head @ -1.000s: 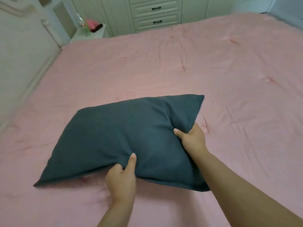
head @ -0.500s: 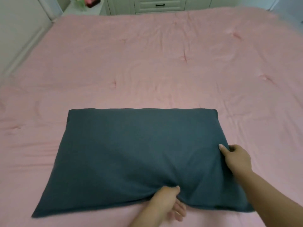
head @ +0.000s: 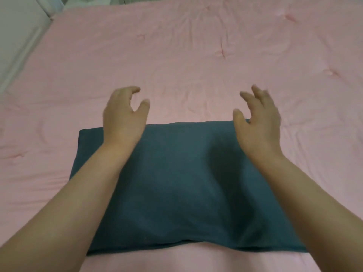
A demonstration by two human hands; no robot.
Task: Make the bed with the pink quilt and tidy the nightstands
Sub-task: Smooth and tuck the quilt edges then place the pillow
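Pink quilt (head: 176, 55) bears dark pillow (head: 176, 183) beneath both hands' loosely curled, empty fingers (head: 125, 91).

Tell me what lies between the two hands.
In the head view, only the teal pillow and bare pink quilt lie between the left hand and right hand.

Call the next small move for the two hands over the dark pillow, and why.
Probably lower both hands and press the pillow flat. The left hand and right hand are above its far edge, fingers loosely curled, holding nothing. The pillow lies flat and square on the pink quilt, but its near part shows folds.
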